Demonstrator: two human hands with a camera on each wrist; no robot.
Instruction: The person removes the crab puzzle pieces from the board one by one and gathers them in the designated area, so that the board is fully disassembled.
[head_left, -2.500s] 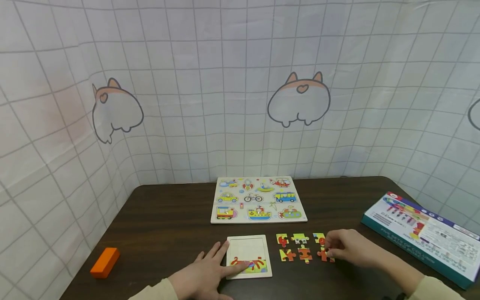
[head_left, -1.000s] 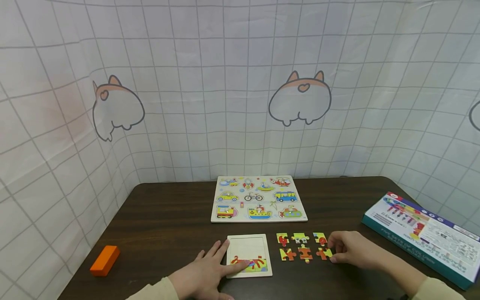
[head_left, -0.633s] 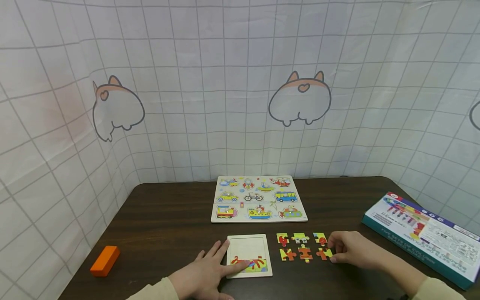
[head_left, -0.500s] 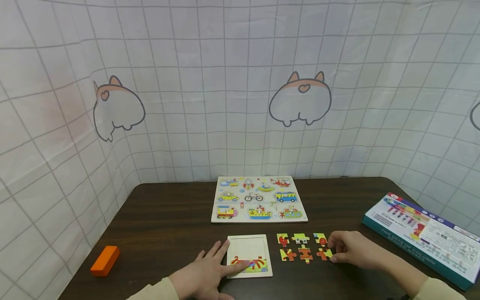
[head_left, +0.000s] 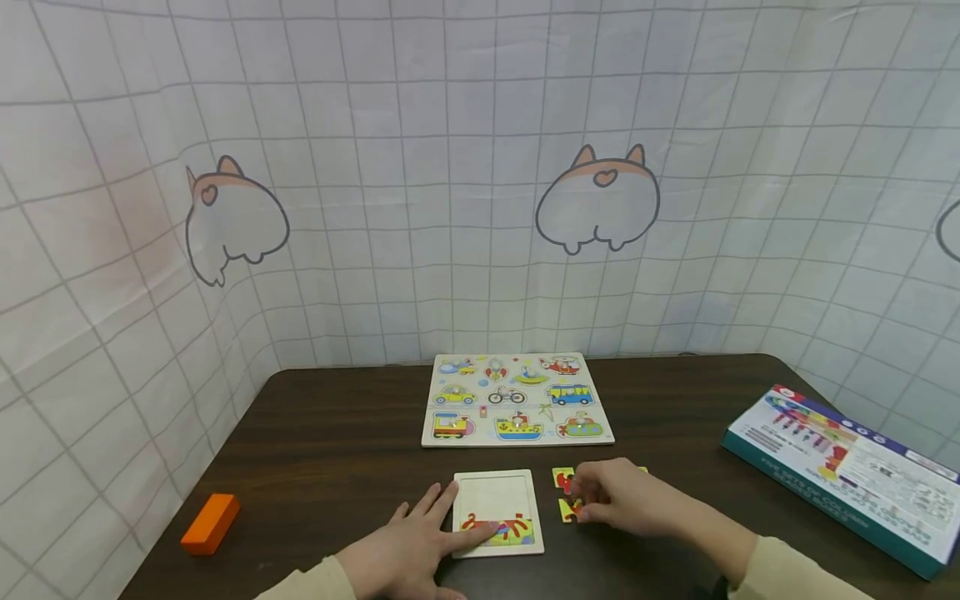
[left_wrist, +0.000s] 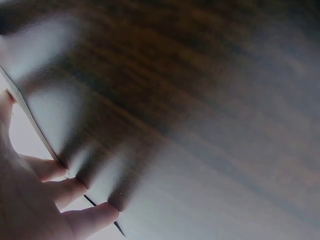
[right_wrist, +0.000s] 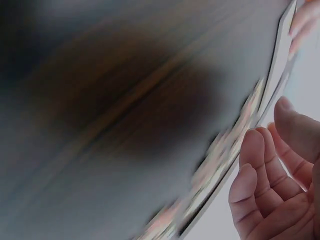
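A small white jigsaw tray [head_left: 493, 492] lies in front, its lower strip filled with a colourful printed picture. My left hand [head_left: 401, 546] is spread flat at the tray's left side, with a finger lying across the picture. In the left wrist view its fingertips [left_wrist: 107, 212] touch the tabletop. Right of the tray are loose yellow-and-red jigsaw pieces; an upper piece [head_left: 560, 478] and a lower piece [head_left: 567, 511] show at the left end. My right hand [head_left: 630, 500] is over the others, mostly hiding them. The right wrist view shows its fingers loosely bent, with nothing between them and the thumb.
Behind the tray lies a peg puzzle board [head_left: 483, 435] with vehicle pictures. A flat boxed set [head_left: 847, 475] sits at the right edge of the dark table [head_left: 337, 442]. At the left is an orange block [head_left: 211, 524]. A white gridded curtain [head_left: 390, 208] surrounds the table.
My right hand has moved left, from the right end of the loose pieces to the left ones, and now covers most of them. The left hand and tray stay put.
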